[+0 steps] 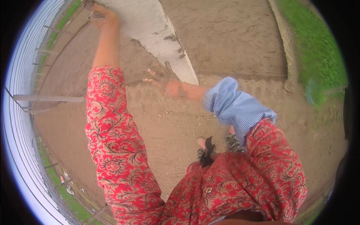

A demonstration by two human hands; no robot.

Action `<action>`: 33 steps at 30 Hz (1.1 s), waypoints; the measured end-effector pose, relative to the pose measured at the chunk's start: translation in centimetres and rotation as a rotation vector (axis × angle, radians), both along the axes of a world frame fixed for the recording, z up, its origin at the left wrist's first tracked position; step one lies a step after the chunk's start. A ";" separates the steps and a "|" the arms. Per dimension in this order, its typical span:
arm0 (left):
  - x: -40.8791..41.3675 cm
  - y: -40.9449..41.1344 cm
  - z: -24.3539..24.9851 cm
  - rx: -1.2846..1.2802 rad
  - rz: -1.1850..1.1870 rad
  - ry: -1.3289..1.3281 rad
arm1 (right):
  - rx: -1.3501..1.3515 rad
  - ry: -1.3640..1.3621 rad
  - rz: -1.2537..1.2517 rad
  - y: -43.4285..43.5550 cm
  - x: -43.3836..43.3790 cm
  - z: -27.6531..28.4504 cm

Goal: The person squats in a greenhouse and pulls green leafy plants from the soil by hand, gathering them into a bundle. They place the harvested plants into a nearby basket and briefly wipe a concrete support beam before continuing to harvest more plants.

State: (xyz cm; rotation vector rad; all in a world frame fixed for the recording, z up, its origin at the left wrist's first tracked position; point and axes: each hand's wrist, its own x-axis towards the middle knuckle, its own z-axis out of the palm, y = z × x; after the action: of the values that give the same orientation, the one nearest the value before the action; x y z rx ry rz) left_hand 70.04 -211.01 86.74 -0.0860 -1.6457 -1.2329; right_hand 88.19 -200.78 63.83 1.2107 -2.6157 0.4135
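A long pale sheet [149,28] lies slantwise over brown soil, with dark mud smeared along its right edge. At the top left, my left hand [102,17] is curled beside the sheet's left edge. Its muddy fingers are partly cut off by the picture's rim, so a grip on the sheet cannot be confirmed. My right hand [167,80] is caked with mud and spreads its fingers near the sheet's narrow lower end. Nothing is held in it. A blue checked sleeve cover [236,104] is bunched on my right forearm.
A smooth, cracked mud bed [230,36] extends right of the sheet, bordered by a raised ridge [281,42] and green plants [312,47]. Bare soil [168,126] lies before my feet. A pale post [47,98] and a ribbed translucent wall [19,70] stand at left.
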 end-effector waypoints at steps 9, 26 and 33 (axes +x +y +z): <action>-0.4 -0.7 -0.2 -0.030 0.088 0.036 | 0.101 -0.200 -0.017 -2.5 -2.0 1.4; -0.6 0.6 -1.4 -0.059 0.128 0.102 | -0.031 -0.451 -0.212 -4.2 -7.8 2.0; -0.3 -0.2 -0.4 0.091 -0.150 -0.122 | -0.177 -0.496 -0.207 -3.7 -8.4 -0.6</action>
State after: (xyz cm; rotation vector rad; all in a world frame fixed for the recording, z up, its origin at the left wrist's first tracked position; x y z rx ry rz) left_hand 69.74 -211.21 86.30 -0.0800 -1.7093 -1.4500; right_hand 79.78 -204.52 63.26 0.8512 -2.9845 0.9881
